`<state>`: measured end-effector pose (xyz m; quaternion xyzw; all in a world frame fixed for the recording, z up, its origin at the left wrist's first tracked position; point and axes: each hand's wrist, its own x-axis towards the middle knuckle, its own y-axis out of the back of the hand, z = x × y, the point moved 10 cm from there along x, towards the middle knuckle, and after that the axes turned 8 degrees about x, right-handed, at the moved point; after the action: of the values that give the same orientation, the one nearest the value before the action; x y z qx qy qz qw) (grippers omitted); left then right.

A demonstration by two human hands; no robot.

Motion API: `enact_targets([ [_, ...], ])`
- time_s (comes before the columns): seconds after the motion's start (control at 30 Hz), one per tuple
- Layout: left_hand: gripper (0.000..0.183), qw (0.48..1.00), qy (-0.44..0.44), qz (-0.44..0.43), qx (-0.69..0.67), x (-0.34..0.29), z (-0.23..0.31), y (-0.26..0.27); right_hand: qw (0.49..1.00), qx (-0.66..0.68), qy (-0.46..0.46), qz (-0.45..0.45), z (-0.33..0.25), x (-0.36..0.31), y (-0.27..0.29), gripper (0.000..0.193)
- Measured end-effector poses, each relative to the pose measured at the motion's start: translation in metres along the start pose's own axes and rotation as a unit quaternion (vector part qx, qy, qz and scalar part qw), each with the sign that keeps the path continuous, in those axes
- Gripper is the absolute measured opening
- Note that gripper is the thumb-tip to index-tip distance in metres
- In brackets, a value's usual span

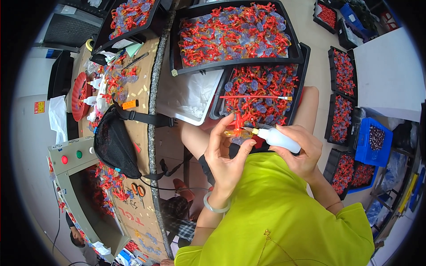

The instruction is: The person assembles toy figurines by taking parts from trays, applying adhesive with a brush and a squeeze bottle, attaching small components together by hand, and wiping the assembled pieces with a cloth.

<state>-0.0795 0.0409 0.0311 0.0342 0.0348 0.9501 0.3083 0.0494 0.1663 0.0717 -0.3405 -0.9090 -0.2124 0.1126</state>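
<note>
Between the thumb and fingers of my left hand (pixel 224 166) is a small red and translucent yellow plastic figure (pixel 238 122), held upright above my lap. My right hand (pixel 306 150) grips a white squeeze bottle (pixel 282 140) lying sideways. Its narrow yellowish tip points left and meets the figure near its yellow part; whether they touch I cannot tell. Just beyond my hands, a black tray (pixel 303 84) holds many similar red and purple figures. A thin red-handled paintbrush (pixel 253 96) lies across them.
Another full black tray (pixel 230 65) overlaps the far side of the nearer one. To the left runs a cardboard-covered bench (pixel 146 195) with a machine (pixel 73 155), a black mesh bag (pixel 116 146) and orange-handled scissors (pixel 138 190). Trays of figures and a blue crate (pixel 372 155) stand at right.
</note>
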Motion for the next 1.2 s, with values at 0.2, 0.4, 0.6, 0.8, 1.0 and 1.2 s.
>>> enact_targets([
  [0.2,0.06,1.0,-0.004,0.003,-0.008,0.0004,0.0017,0.0006,1.0,0.005,-0.001,0.001,-0.0002,0.0012,-0.0001,0.043],
  [0.4,0.06,1.0,-0.011,0.004,0.001,0.0011,0.0029,0.0004,1.0,0.004,-0.004,0.0,0.0006,0.0007,-0.0001,0.043],
  [0.6,0.06,1.0,-0.002,0.005,-0.003,0.0008,0.0038,0.001,1.0,-0.002,-0.004,-0.004,-0.0009,0.0015,-0.0008,0.043],
  [0.8,0.061,1.0,-0.008,0.005,-0.005,0.0008,0.0027,0.0008,1.0,-0.001,-0.003,-0.003,-0.0005,0.0012,-0.0011,0.043],
  [1.0,0.061,1.0,-0.01,0.004,-0.005,0.0007,0.0044,0.0015,1.0,-0.001,-0.007,-0.004,-0.0015,0.0017,-0.0007,0.043],
  [1.2,0.06,1.0,-0.017,0.004,-0.005,0.0003,0.0036,0.0004,1.0,-0.028,0.011,-0.004,-0.0092,0.0022,0.0009,0.047],
])
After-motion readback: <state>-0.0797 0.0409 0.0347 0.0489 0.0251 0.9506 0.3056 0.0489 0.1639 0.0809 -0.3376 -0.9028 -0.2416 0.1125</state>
